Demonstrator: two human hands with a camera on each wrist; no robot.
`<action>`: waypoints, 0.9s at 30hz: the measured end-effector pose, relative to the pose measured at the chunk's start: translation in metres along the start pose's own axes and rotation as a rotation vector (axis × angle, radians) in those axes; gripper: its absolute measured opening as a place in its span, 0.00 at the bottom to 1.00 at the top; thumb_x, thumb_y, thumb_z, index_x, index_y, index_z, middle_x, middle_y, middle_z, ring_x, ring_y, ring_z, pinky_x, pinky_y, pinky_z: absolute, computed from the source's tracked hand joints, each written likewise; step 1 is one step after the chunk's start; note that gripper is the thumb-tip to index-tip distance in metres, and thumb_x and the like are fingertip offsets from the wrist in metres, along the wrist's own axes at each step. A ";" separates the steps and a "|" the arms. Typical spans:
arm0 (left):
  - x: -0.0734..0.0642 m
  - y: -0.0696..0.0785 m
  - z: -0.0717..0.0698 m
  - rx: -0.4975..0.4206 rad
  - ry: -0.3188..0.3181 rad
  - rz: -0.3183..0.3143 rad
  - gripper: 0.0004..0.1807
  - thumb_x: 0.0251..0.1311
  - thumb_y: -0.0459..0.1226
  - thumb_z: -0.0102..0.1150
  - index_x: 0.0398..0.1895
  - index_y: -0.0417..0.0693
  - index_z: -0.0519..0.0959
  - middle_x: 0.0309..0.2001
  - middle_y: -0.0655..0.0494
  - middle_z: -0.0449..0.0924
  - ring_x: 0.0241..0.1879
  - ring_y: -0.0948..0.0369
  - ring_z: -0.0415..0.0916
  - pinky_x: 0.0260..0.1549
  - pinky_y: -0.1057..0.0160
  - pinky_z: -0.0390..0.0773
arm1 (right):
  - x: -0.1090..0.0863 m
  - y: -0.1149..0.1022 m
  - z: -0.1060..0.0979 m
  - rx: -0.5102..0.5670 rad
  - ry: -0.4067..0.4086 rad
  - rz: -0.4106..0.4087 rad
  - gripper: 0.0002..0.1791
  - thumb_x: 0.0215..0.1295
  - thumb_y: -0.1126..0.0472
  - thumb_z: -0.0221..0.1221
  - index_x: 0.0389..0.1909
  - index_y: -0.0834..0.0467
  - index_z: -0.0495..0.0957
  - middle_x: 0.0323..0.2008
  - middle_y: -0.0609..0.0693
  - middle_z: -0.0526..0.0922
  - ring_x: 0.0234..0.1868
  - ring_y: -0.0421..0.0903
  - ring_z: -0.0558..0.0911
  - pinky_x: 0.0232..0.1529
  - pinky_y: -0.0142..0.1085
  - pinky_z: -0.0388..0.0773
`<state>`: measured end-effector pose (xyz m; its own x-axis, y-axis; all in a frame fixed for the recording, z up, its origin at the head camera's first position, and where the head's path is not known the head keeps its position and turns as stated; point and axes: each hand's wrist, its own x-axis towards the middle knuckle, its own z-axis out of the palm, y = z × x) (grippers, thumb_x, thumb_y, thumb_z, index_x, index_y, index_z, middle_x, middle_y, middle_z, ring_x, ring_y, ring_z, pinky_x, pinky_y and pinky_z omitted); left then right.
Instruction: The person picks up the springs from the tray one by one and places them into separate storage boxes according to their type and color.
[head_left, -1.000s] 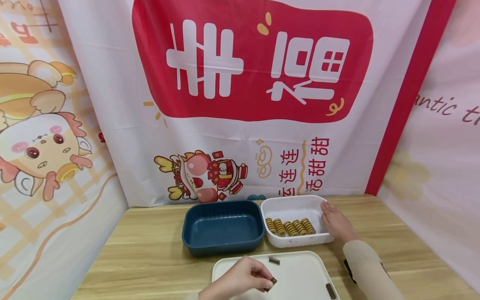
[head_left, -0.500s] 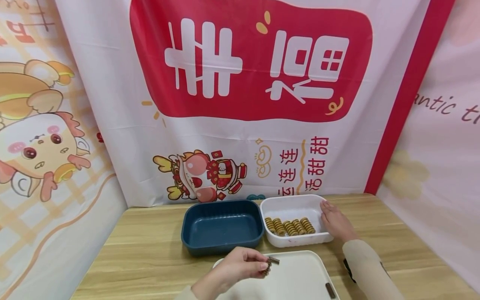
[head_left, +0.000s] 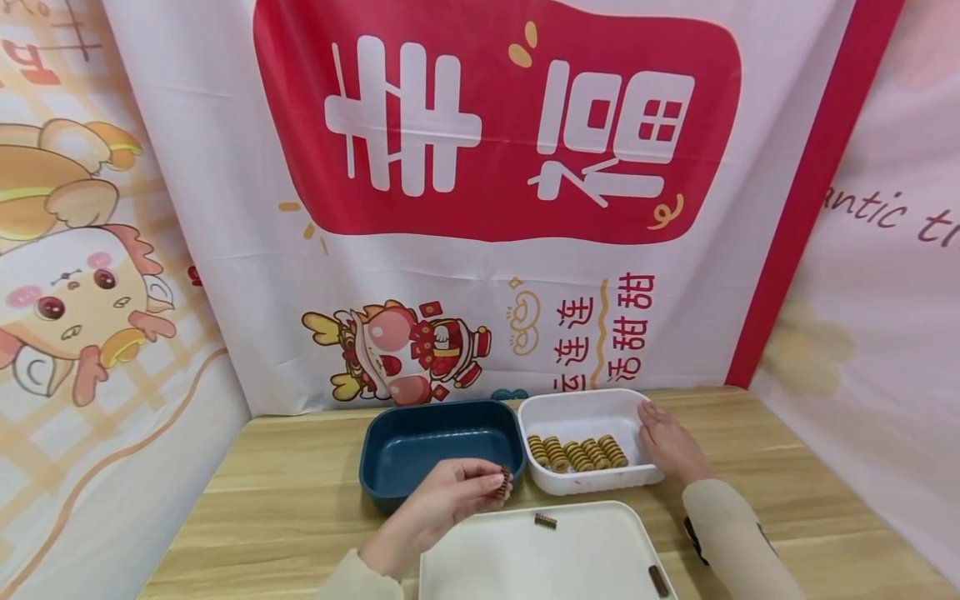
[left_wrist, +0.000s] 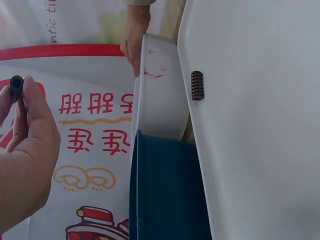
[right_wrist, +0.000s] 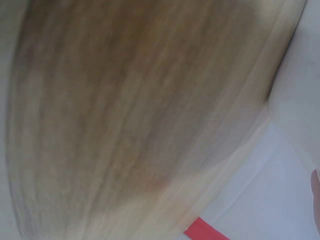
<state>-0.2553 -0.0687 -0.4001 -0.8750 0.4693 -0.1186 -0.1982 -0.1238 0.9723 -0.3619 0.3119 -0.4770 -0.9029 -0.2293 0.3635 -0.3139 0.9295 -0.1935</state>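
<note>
A dark coil spring [left_wrist: 16, 86] is pinched between the thumb and fingers of my left hand [head_left: 448, 498], raised over the front right part of the blue bin [head_left: 442, 421]. My right hand [head_left: 672, 443] rests at the right rim of the white bin [head_left: 592, 482], fingers fairly straight along it; only a fingertip shows in the right wrist view. Inside the white bin lie several yellowish coil springs [head_left: 577, 455] in a row. Another dark spring [head_left: 545, 522] lies on the cream tray [head_left: 525, 567] near its far edge, and a dark brown spring-like piece [head_left: 658, 581] at its right edge.
Both bins stand side by side at the back of the wooden table [head_left: 277, 500], close to a printed cloth [head_left: 495, 258]. The tray lies in front of them. More printed cloth hangs at the left and right sides.
My left hand has lifted the dark spring from over the tray and carried it up and left to the blue bin. The right hand stays at the white bin's rim.
</note>
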 end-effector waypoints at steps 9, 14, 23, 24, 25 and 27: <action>0.002 0.005 -0.008 -0.107 0.023 -0.003 0.13 0.64 0.33 0.57 0.48 0.32 0.79 0.40 0.48 0.83 0.38 0.61 0.81 0.46 0.61 0.79 | 0.000 0.001 0.002 -0.009 0.001 0.003 0.24 0.68 0.66 0.48 0.59 0.78 0.66 0.61 0.72 0.66 0.64 0.67 0.65 0.64 0.56 0.58; 0.003 0.008 -0.012 -0.137 0.004 0.012 0.14 0.65 0.32 0.55 0.49 0.31 0.77 0.40 0.49 0.83 0.39 0.61 0.81 0.47 0.61 0.78 | 0.000 0.002 0.002 -0.006 0.005 0.004 0.24 0.68 0.66 0.47 0.59 0.78 0.65 0.62 0.71 0.66 0.64 0.67 0.64 0.64 0.56 0.58; 0.011 0.014 -0.027 -0.171 0.046 0.025 0.16 0.64 0.33 0.57 0.51 0.31 0.76 0.42 0.49 0.82 0.41 0.60 0.80 0.48 0.62 0.77 | 0.001 0.001 0.001 0.003 -0.020 0.032 0.25 0.69 0.65 0.47 0.61 0.77 0.64 0.63 0.71 0.65 0.65 0.66 0.63 0.64 0.56 0.58; 0.013 0.014 -0.029 -0.171 0.057 0.028 0.16 0.64 0.33 0.57 0.52 0.31 0.76 0.42 0.49 0.82 0.41 0.60 0.80 0.48 0.62 0.78 | 0.001 0.001 0.001 0.004 -0.025 0.038 0.25 0.69 0.65 0.47 0.61 0.77 0.64 0.63 0.71 0.64 0.65 0.67 0.63 0.64 0.56 0.57; 0.015 0.014 -0.032 -0.169 0.068 0.031 0.17 0.64 0.33 0.57 0.52 0.30 0.75 0.41 0.49 0.82 0.41 0.60 0.80 0.48 0.62 0.78 | 0.001 0.001 0.001 0.005 -0.029 0.042 0.25 0.69 0.65 0.47 0.61 0.77 0.64 0.63 0.71 0.64 0.65 0.67 0.63 0.64 0.56 0.57; 0.019 0.013 -0.038 -0.165 0.092 0.039 0.16 0.64 0.33 0.56 0.52 0.30 0.75 0.41 0.49 0.82 0.41 0.60 0.80 0.48 0.62 0.78 | 0.002 0.001 0.001 0.006 -0.037 0.048 0.25 0.69 0.64 0.47 0.62 0.77 0.63 0.64 0.70 0.63 0.66 0.66 0.62 0.65 0.56 0.57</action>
<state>-0.2911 -0.0951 -0.3974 -0.9186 0.3805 -0.1065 -0.2262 -0.2856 0.9313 -0.3641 0.3120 -0.4775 -0.9273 -0.1950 0.3194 -0.2715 0.9380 -0.2156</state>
